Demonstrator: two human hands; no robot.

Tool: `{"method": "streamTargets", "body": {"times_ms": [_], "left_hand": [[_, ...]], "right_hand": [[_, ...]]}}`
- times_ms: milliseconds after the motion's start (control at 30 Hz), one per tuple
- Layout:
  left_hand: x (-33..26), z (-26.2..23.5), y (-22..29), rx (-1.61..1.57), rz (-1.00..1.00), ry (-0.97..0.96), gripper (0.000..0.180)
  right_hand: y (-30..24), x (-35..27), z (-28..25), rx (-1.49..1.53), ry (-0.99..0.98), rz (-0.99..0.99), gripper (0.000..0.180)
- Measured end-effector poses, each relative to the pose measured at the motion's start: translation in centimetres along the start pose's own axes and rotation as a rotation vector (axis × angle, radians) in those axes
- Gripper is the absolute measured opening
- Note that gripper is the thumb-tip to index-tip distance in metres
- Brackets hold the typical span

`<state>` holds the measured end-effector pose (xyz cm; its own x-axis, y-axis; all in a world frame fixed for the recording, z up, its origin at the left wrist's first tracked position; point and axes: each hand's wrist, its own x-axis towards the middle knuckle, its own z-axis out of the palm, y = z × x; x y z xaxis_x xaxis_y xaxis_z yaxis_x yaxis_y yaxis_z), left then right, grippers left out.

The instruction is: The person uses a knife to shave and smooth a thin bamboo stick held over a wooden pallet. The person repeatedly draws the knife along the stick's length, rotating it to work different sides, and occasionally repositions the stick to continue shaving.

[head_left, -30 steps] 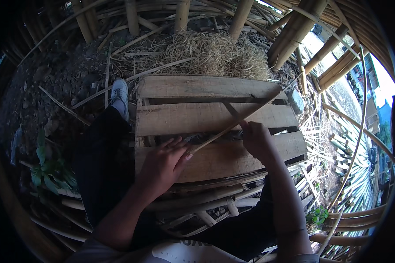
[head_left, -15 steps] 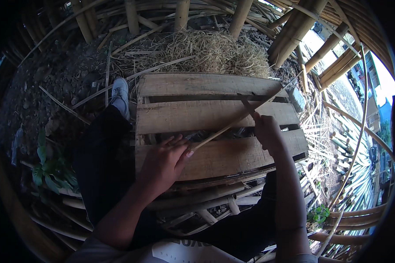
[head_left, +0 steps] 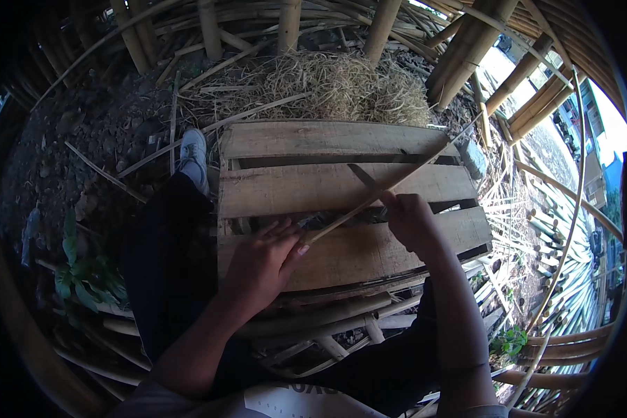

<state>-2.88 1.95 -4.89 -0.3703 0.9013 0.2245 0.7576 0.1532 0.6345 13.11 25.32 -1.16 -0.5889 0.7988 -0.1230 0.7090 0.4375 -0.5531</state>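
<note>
Across a slatted wooden surface (head_left: 279, 189), a bamboo strip (head_left: 419, 166) slants from eight o'clock to two. At eight, the left hand (head_left: 261, 259) pins its near end between thumb and half-spread fingers; at four, the right hand (head_left: 412, 221) is wrapped round a knife (head_left: 364, 178). The danger, to a bystander: a slipping blade skidding thumbward, or slack pressure rolling the strip.
</note>
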Motion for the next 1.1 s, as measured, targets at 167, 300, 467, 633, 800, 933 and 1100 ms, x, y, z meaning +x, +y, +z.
{"method": "streamTargets", "body": {"times_ms": [167, 300, 467, 633, 800, 933, 1100], "left_hand": [[0.3, 0.1, 0.4, -0.018, -0.007, -0.002, 0.028], [0.0, -0.3, 0.2, -0.006, 0.013, -0.009, 0.028], [0.2, 0.4, 0.3, 0.013, 0.004, -0.001, 0.029], [-0.1, -0.1, 0.2, 0.027, 0.005, 0.003, 0.029], [0.3, 0.5, 0.4, 0.03, 0.019, 0.01, 0.028], [-0.1, 0.0, 0.3, 0.012, -0.016, -0.008, 0.028], [0.5, 0.8, 0.9, 0.075, -0.004, 0.011, 0.027]], "right_hand": [[1.6, -0.4, 2.1, -0.181, 0.108, -0.137, 0.05], [0.0, -0.1, 0.5, -0.097, -0.099, -0.007, 0.038], [-0.9, -1.7, 1.1, -0.112, -0.022, -0.029, 0.043], [-0.8, -0.3, 0.1, -0.158, -0.009, -0.103, 0.04], [-2.2, -3.6, 3.1, -0.04, 0.06, -0.18, 0.044], [-2.7, -1.9, 0.4, 0.029, -0.163, 0.007, 0.047], [-1.1, -3.4, 1.5, -0.036, -0.09, -0.178, 0.045]]}}
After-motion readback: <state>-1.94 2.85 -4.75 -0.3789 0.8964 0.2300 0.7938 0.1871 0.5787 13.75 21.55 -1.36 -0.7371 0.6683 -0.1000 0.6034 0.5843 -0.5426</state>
